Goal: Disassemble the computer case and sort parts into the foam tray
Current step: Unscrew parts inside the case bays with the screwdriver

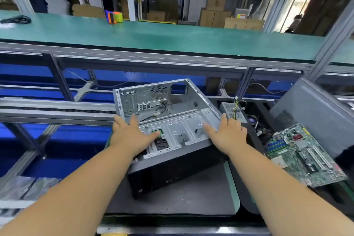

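An open, stripped computer case [172, 119] of bare grey metal with a black front lies tilted on the dark mat [172, 197] in front of me. My left hand [132, 134] lies flat on the case's left inner floor, fingers spread. My right hand [228, 132] holds the case's right edge. To the right, a green motherboard [304, 155] rests on the black foam tray [252, 140]. A silver power supply [231, 111] with coloured wires sits in the tray behind it.
A grey side panel [314, 113] leans at the right behind the motherboard. Beyond the case runs a conveyor frame [57, 109], then a long green bench [153, 34] with an orange-green tape dispenser [114, 17] and a black cable [17, 19]. Cardboard boxes [216, 11] stand behind.
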The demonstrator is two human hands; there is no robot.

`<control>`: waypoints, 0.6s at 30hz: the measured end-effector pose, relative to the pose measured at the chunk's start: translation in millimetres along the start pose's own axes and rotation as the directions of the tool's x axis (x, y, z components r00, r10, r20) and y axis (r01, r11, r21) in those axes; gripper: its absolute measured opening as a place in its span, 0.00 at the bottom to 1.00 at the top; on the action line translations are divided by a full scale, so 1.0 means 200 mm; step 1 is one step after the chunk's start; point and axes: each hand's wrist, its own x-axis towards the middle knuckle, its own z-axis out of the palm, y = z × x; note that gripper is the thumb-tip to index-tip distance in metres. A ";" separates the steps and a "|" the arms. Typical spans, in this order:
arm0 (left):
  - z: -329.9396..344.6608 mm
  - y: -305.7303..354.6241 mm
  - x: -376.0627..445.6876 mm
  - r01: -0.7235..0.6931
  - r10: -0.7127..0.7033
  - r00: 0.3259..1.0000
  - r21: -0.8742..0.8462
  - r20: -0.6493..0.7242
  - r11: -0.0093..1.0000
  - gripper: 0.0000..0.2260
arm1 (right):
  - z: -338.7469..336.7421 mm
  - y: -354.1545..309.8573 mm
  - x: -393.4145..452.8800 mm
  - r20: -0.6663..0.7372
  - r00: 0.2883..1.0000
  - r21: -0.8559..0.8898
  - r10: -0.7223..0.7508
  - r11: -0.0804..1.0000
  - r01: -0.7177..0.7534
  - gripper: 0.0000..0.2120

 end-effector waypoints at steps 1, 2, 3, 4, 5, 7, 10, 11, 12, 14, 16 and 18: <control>-0.01 -0.02 0.01 -0.013 0.013 1.000 -0.011 0.008 1.000 0.56 | -0.01 -0.01 -0.04 -0.021 1.000 -0.042 -0.005 0.999 0.004 0.50; -0.03 -0.05 0.03 -0.027 0.027 0.999 -0.034 0.017 0.999 0.55 | -0.01 -0.01 -0.07 -0.042 0.999 -0.092 -0.009 0.996 0.005 0.50; -0.05 -0.07 0.04 -0.040 0.042 0.999 -0.073 0.026 0.997 0.52 | -0.02 0.00 -0.09 -0.062 0.998 -0.135 -0.015 0.991 0.007 0.49; -0.06 -0.09 0.05 -0.053 0.056 0.998 -0.115 0.024 0.992 0.50 | -0.03 0.02 -0.10 -0.079 0.996 -0.161 -0.031 0.987 0.018 0.46; -0.06 -0.11 0.04 -0.060 0.061 0.998 -0.140 0.006 0.988 0.47 | -0.04 0.03 -0.09 -0.089 0.995 -0.159 -0.047 0.987 0.033 0.42; -0.05 -0.11 0.01 -0.026 0.020 0.999 -0.139 -0.043 0.990 0.44 | -0.08 0.07 -0.05 -0.074 0.996 -0.090 -0.045 0.995 0.038 0.35; 0.00 -0.03 -0.11 0.073 -0.084 0.993 -0.125 -0.084 0.989 0.42 | -0.11 0.11 0.07 0.005 0.999 -0.031 -0.050 0.998 0.051 0.34; 0.02 0.01 -0.15 0.080 -0.087 0.991 -0.077 -0.098 0.994 0.42 | -0.11 0.11 0.10 0.036 0.996 -0.001 -0.082 0.997 0.082 0.34; 0.04 0.04 -0.19 0.083 -0.084 0.990 -0.020 -0.115 0.996 0.41 | -0.11 0.12 0.12 0.069 0.990 0.058 -0.124 0.991 0.120 0.33; 0.08 0.09 -0.26 0.099 -0.088 0.984 0.064 -0.154 0.993 0.40 | -0.08 0.12 0.14 0.132 0.972 0.228 -0.193 0.961 0.159 0.34; 0.10 0.10 -0.29 0.101 -0.079 0.976 0.101 -0.202 0.990 0.41 | -0.05 0.12 0.13 0.150 0.967 0.303 -0.206 0.941 0.154 0.37; 0.10 0.11 -0.30 0.082 -0.053 0.975 0.129 -0.215 0.988 0.42 | -0.03 0.13 0.12 0.130 0.969 0.275 -0.209 0.947 0.168 0.39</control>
